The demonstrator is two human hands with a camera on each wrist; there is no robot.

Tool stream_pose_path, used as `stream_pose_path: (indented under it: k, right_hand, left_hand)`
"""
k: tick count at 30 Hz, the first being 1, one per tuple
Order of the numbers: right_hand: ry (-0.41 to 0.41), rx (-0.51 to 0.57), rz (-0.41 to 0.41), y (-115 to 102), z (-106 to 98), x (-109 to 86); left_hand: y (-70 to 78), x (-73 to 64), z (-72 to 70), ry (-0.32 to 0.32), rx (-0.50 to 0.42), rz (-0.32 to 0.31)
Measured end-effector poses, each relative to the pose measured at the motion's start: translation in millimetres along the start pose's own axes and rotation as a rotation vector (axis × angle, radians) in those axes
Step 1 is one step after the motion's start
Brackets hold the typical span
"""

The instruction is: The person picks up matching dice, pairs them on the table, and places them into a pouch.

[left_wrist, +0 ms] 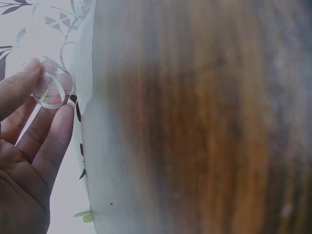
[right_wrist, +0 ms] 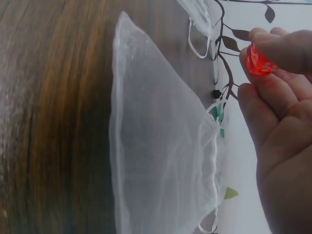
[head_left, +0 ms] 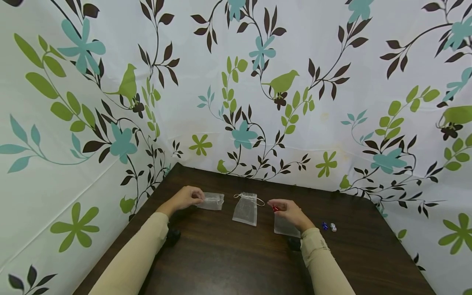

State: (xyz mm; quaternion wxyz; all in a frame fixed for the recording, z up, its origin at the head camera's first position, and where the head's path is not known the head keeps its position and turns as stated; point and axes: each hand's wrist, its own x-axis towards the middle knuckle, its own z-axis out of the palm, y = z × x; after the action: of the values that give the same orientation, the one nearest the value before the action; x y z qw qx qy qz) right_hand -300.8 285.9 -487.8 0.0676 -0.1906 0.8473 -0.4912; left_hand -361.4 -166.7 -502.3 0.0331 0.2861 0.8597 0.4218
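My left hand (head_left: 187, 196) pinches the end of a sheer white drawstring bag (head_left: 214, 201) at the left of the row; in the left wrist view, thumb and fingers hold its mesh (left_wrist: 52, 80) near a cord loop. Between the hands a second drawstring bag (head_left: 245, 211) lies flat, cords spread. My right hand (head_left: 289, 211) holds a small, see-through red piece with pale marks (right_wrist: 258, 59) between thumb and fingers, above a third drawstring bag (right_wrist: 156, 126). The right hand partly hides that bag in the head view.
A small blue piece (head_left: 325, 225) and a small whitish piece (head_left: 333, 227) lie side by side right of the right hand. The dark wooden table (head_left: 221, 262) meets a patterned cloth wall (head_left: 221, 102) at its back and sides.
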Motion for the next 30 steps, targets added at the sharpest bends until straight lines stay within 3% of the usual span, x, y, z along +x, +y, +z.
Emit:
stream_pose_path:
  k: [5,19,30]
  right_hand:
    - [-0.009,-0.042,-0.013,-3,1,0.4]
    - [-0.034,-0.010,0.015,-7,9,6.6]
    - [-0.027,-0.024,-0.023,-12,12,10.3]
  left_hand:
    - [0.5,-0.4,0.0,0.001,0.009,-0.007]
    - [-1.6,-5.6,0.1,-0.002,0.014,-0.008]
    - [1.5,-2.5,0.8,-0.004,0.021,-0.017]
